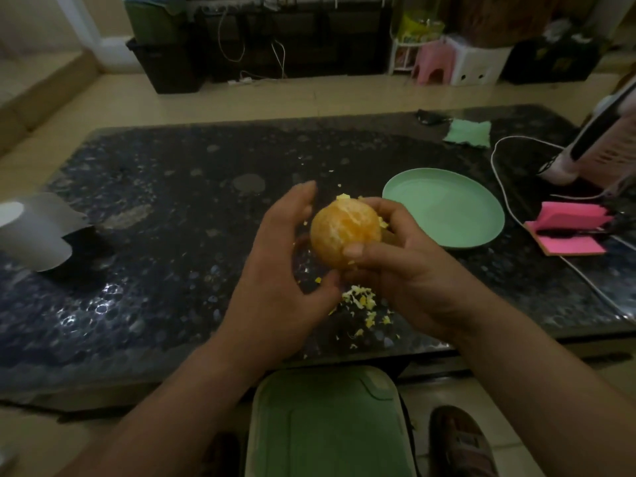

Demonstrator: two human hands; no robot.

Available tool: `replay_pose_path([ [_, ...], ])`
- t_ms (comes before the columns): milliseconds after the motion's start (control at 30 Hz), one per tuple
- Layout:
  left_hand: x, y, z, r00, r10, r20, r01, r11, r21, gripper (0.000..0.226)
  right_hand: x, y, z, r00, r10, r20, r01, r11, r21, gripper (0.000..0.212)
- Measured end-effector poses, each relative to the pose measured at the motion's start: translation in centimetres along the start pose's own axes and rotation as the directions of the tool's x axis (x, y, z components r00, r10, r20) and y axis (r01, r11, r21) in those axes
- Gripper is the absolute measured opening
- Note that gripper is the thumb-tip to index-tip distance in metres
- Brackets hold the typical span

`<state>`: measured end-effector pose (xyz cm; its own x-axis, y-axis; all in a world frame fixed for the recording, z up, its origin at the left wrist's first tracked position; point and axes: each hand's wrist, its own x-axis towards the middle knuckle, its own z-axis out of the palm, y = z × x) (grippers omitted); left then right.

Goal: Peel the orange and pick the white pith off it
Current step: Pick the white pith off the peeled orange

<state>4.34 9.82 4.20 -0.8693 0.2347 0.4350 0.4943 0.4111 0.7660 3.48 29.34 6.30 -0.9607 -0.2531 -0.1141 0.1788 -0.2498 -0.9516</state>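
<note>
1. Head view, only view: the orange point(346, 235) is mostly peeled, segments showing, held up over the near middle of the dark speckled surface point(172, 201).
2. Right hand point(406, 266) grips the orange: thumb pressed on its near lower side, fingers curled round the far right side.
3. Left hand point(278, 266) is slack and uncurled, fingers up and loosely spread just left of the orange, thumb low near the fruit's underside. It holds nothing (blurred, so cannot tell if it touches the orange).
4. A few pale bits cling at the top of the orange by the right fingertips.
5. Pith scraps point(359, 297) lie in a small loose pile on the surface below the orange, with more flecks scattered toward the near edge.
6. Green plate point(444, 208) sits on the surface just right of the hands, beyond the right hand.
7. White cable point(506, 187) loops past the plate's right side.
8. Pink pad point(568, 228) lies near the right edge.
9. Green cloth point(469, 132) lies at the far right of the surface, well apart from the plate.
10. Grey curved object point(38, 228) sits at the left edge (cannot tell what it is).
11. Green stool point(327, 425) is below the near edge, a sandalled foot point(461, 445) just right of it on the floor.
</note>
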Motion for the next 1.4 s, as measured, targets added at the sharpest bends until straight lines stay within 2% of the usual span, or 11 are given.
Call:
replay_pose_path([
  [33, 0.1, 0.5, -0.1, 0.985, -0.173, 0.022, 0.174, 0.966, -0.192, 0.085, 0.0, 0.0, 0.1, 0.998, -0.056, -0.020, 0.055, 0.997, -0.047, 0.074],
  [67, 0.2, 0.8, -0.3, 0.943, -0.316, 0.100, 0.330, 0.864, -0.381, 0.077, -0.1, 0.0, 0.2, 0.993, -0.112, -0.027, 0.108, 0.987, -0.116, 0.075],
  [133, 0.6, 0.9, -0.4, 0.859, -0.436, 0.269, 0.508, 0.651, -0.564, 0.062, -0.3, 0.2, 0.4, 0.981, -0.193, -0.004, 0.186, 0.950, -0.252, 0.076],
  [167, 0.7, 1.0, -0.5, 0.846, -0.448, 0.289, 0.528, 0.625, -0.575, 0.059, -0.4, 0.4, 0.5, 0.975, -0.222, 0.022, 0.218, 0.922, -0.321, 0.075],
  [300, 0.4, 0.7, -0.3, 0.886, -0.429, 0.176, 0.454, 0.725, -0.518, 0.069, -0.4, 0.7, 0.5, 0.943, -0.312, 0.114, 0.311, 0.709, -0.633, 0.072],
  [500, -0.1, -0.4, -0.5, 0.963, -0.266, -0.033, 0.261, 0.960, -0.105, 0.082, -0.5, 0.0, 0.5, 0.964, -0.246, 0.105, 0.265, 0.833, -0.485, 0.045],
  [667, -0.5, -0.2, 0.1, 0.985, -0.151, -0.078, 0.153, 0.988, 0.022, 0.083, -0.4, 0.0, 0.9, 0.943, -0.332, -0.012, 0.274, 0.800, -0.534, 0.022],
  [967, -0.8, -0.3, 0.1, 0.997, -0.069, -0.028, 0.073, 0.984, 0.161, 0.087, -0.6, -0.3, 1.0, 0.906, -0.423, -0.021, 0.254, 0.582, -0.773, 0.010],
  [1167, -0.7, -0.2, 0.0, 0.997, -0.067, -0.028, 0.070, 0.989, 0.127, 0.085, -0.2, -0.6, 0.3, 0.902, -0.423, -0.091, 0.251, 0.682, -0.687, 0.013],
  [1333, -0.7, -0.4, 0.0, 0.999, -0.027, -0.027, 0.030, 0.992, 0.119, 0.084, -0.3, -0.8, 0.1, 0.926, -0.376, -0.027, 0.271, 0.714, -0.645, 0.003],
  [1400, -0.8, -0.4, -0.1, 1.000, -0.010, -0.018, 0.013, 0.989, 0.150, 0.084, -0.2, -0.8, 0.2, 0.920, -0.385, -0.066, 0.251, 0.712, -0.656, 0.013],
])
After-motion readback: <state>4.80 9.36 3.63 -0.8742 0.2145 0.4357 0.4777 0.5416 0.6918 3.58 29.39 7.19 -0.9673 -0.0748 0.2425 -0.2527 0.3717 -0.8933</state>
